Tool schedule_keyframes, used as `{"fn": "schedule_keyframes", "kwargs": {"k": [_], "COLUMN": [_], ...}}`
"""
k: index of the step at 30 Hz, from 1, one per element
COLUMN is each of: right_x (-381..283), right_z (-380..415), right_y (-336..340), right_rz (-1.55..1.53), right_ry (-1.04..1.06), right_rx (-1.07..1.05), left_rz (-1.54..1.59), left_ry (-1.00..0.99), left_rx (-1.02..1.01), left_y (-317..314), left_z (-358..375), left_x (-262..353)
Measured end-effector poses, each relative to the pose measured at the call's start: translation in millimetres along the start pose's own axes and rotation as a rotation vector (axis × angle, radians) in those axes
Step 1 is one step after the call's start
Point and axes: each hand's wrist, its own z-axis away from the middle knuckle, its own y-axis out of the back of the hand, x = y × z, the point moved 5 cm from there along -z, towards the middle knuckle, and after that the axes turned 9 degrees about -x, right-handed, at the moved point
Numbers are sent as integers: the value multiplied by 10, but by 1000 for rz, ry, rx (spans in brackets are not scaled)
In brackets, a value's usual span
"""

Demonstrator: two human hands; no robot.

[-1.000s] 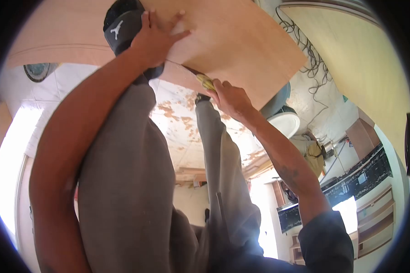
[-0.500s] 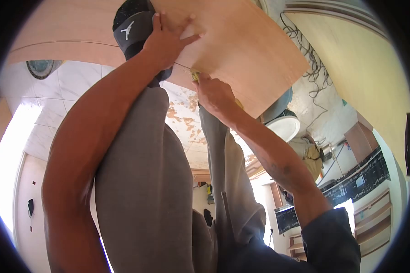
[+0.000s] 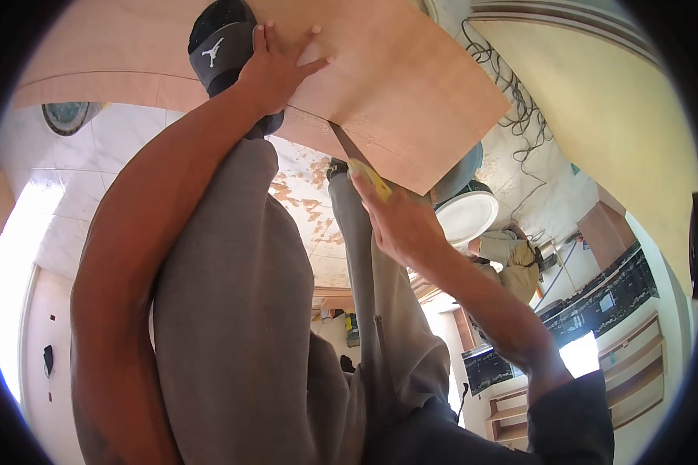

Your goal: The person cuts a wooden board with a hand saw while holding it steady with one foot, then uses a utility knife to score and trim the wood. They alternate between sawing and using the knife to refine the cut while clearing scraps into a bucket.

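A large thin wooden sheet (image 3: 411, 85) spans the top of the view, with a cut line running near its lower edge. My left hand (image 3: 275, 74) lies on the sheet with its fingers spread, beside a foot in a black slide sandal (image 3: 223, 50) that stands on the sheet. In my right hand (image 3: 399, 221) is the yellow handle of a hand saw (image 3: 352, 147). The saw's dark blade slants up and left to the cut line, its tip meeting the wood. Part of the handle is hidden inside my fingers.
Tangled black cable (image 3: 512, 97) lies on the tiled floor at the right. A white round lid (image 3: 468, 217) sits below the sheet's right end, near another person (image 3: 516, 267). Sawdust (image 3: 306, 205) covers tiles between my legs. Wooden shelves (image 3: 636, 380) stand at lower right.
My right hand has moved down and to the right, away from the cut line, and more of the saw blade now shows. My left hand stays on the sheet.
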Motion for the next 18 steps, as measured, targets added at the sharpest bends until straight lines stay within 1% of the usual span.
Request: {"fn": "schedule_keyframes", "kwargs": {"k": [2, 5, 6, 8, 9, 11, 12, 13, 14, 15, 16, 17, 18], "right_x": [-223, -209, -3, 96, 18, 117, 123, 67, 39, -56, -62, -164, -181], "right_z": [491, 214, -243, -1044, -1275, -1350, -1243, -1085, -775, -449, -102, 293, 547], "right_y": [255, 266, 65, -142, -93, -65, -96, -26, -28, 120, 110, 261, 273], "right_rz": [0, -56, -55, -48, -41, -40, -62, -66, -78, -72, -50, -5, -29], "right_ry": [-92, -98, -84, 24, 73, 77, 59, 79, 19, -25, -39, -80, -83], "right_rx": [-187, -194, -84, 48, 147, 133, 103, 139, 83, 60, 38, -73, -145], "left_rz": [-1, 2, 6, 18, 3, -19, -16, -14, -10, -27, -34, -38, -32], "left_ry": [6, 13, 3, -11, 2, 25, 2, -3, -9, 15, 30, 37, 25], "left_rx": [-9, -6, -4, -62, -81, -97, -117, -118, -123, -111, -61, -14, 18], "left_y": [14, -9, -3, 46, 57, 71, 88, 114, 117, 115, 92, 10, -53], "left_z": [11, 1, 14, 55, 44, -2, 22, 44, 60, 42, -4, -39, -27], "left_x": [-1, -5, 22, 97, 19, -69, 5, 87, 123, 8, -79, -73, 3]}}
